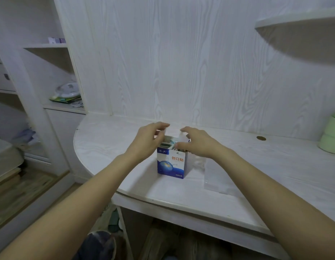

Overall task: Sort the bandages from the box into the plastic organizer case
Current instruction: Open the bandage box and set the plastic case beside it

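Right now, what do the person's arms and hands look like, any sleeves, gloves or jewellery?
Both forearms are bare right down to the picture's bottom edge, with no sleeves in view. The left hand and right hand wear no gloves; no rings, watch or wristband show. The fingers are bare; the nails are too blurred to judge.

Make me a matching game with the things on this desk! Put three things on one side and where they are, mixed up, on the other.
Things:
1. blue and white cardboard bandage box
2. clear plastic organizer case
3. pale green rounded object

Places:
A. far right edge of the desk
B. lying flat, just right of the box
C. standing upright between both hands

Pairs: 1-C, 2-B, 3-A
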Tool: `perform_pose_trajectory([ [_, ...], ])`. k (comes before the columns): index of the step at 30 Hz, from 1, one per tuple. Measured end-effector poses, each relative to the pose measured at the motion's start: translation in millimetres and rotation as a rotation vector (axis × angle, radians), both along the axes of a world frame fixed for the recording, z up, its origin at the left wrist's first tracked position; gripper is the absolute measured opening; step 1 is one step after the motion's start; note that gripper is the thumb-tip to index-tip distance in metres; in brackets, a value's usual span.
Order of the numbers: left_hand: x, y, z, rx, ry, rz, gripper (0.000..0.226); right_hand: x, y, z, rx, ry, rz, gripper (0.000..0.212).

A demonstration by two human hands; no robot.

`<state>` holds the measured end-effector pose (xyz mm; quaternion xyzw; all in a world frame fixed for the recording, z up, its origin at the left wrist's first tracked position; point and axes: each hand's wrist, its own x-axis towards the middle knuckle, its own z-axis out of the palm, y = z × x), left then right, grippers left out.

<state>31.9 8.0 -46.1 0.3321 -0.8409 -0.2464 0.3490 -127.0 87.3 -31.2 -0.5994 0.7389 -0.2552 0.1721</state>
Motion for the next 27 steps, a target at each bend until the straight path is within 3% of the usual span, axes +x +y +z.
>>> perform_pose_trajectory([
  [5,4.4,-1.1,-8.6,-0.163,-0.128,0.199,0.036,-7.1,8.0,-11.2,-0.151,-0.149,-0.115,0.049],
  [8,3.9,3.0,-11.5,-0.202,-0.282,0.160,0.035,-11.3,9.9,-22.7,-0.153,-0.058,-0.198,0.043],
  [13,0.0,22.0,-9.1,-0.020,-0.199,0.090,0.032,-9.6,16.7,-29.9,-0.174,0.038,-0.227,0.045],
  [16,-1.1,29.5,-8.6,0.048,-0.179,0.040,0.047,-4.7,13.0,-33.3,-0.188,-0.122,-0.202,0.022],
  [20,-6.3,26.8,-12.2,0.019,-0.229,0.049,0.058,1.8,13.1,-38.9,-0.193,-0.313,-0.205,0.025],
  [23,-11.3,28.7,-16.2,0.050,-0.248,0.097,0.081,1.4,22.4,-36.8,-0.200,-0.377,-0.172,0.024],
  [25,-15.4,34.5,-18.7,-0.039,-0.266,0.161,0.087,-3.5,34.3,-31.0,-0.207,-0.303,-0.186,0.029],
  [27,-18.5,44.6,-17.6,-0.251,-0.186,0.182,0.072,-15.8,50.4,-25.6,-0.259,-0.216,-0.240,0.035],
])
